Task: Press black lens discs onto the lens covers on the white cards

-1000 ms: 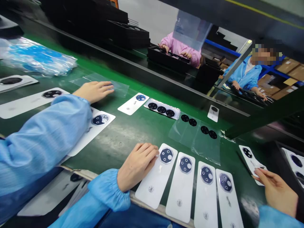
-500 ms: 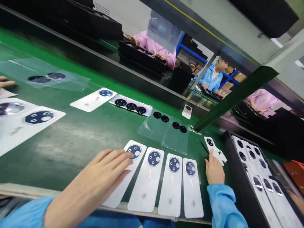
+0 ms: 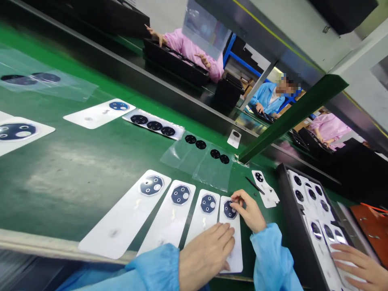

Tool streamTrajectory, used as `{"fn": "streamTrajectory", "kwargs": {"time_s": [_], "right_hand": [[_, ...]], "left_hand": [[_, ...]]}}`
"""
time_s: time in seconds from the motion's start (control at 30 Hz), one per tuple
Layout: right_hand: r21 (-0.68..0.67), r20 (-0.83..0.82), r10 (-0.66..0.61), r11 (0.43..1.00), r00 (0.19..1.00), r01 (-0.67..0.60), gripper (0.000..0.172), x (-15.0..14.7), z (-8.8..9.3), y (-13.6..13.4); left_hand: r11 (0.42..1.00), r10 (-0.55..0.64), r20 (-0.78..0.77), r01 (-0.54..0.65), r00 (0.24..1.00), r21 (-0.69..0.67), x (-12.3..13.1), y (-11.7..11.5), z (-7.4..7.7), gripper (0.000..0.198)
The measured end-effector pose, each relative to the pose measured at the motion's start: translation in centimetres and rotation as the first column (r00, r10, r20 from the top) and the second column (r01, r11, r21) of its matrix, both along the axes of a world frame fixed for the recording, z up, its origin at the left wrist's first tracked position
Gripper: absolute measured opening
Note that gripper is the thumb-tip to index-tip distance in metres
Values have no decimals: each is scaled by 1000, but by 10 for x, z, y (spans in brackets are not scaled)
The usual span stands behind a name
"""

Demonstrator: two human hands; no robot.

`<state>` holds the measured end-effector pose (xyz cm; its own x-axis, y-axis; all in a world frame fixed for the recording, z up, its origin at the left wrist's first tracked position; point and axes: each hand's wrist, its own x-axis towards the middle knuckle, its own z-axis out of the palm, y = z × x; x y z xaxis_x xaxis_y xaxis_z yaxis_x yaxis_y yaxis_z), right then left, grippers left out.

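Four white phone back covers lie side by side at the near edge of the green belt, each with a dark blue round camera ring. My left hand lies flat, fingers stretched, on the lower part of the rightmost cover and its neighbour. My right hand is closed in a pinch at the camera ring of the rightmost cover; what the fingertips hold, if anything, is too small to make out. The two left covers are untouched.
A black tray filled with white covers stands at the right; another person's hand rests on it. Clear film sheets with black discs, a strip of three black rings, a further cover and small white pieces lie beyond. People work across the line.
My left hand moved from the leftmost cover to the rightmost ones. My right hand left the small white pieces and closed at the rightmost cover's camera ring. Another hand appeared on the tray.
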<state>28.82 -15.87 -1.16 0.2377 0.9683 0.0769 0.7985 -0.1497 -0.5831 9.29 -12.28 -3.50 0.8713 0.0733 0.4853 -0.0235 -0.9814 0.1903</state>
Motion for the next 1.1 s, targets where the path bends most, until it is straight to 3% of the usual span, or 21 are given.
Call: {"fn": "streamTrajectory", "kwargs": {"time_s": [0.23, 0.63, 1.1], "right_hand": [[-45, -82, 60, 997, 995, -63, 7, 6, -4, 8], [-59, 89, 201, 979, 976, -196, 13, 7, -1, 11], [23, 185, 258, 964, 948, -267, 27, -14, -4, -32]], "left_hand": [[1000, 0, -19, 0, 1000, 8, 8, -1, -6, 49], [998, -2, -61, 6, 998, 66, 8, -1, -10, 39], [996, 7, -114, 3, 993, 84, 6, 0, 0, 40]]}}
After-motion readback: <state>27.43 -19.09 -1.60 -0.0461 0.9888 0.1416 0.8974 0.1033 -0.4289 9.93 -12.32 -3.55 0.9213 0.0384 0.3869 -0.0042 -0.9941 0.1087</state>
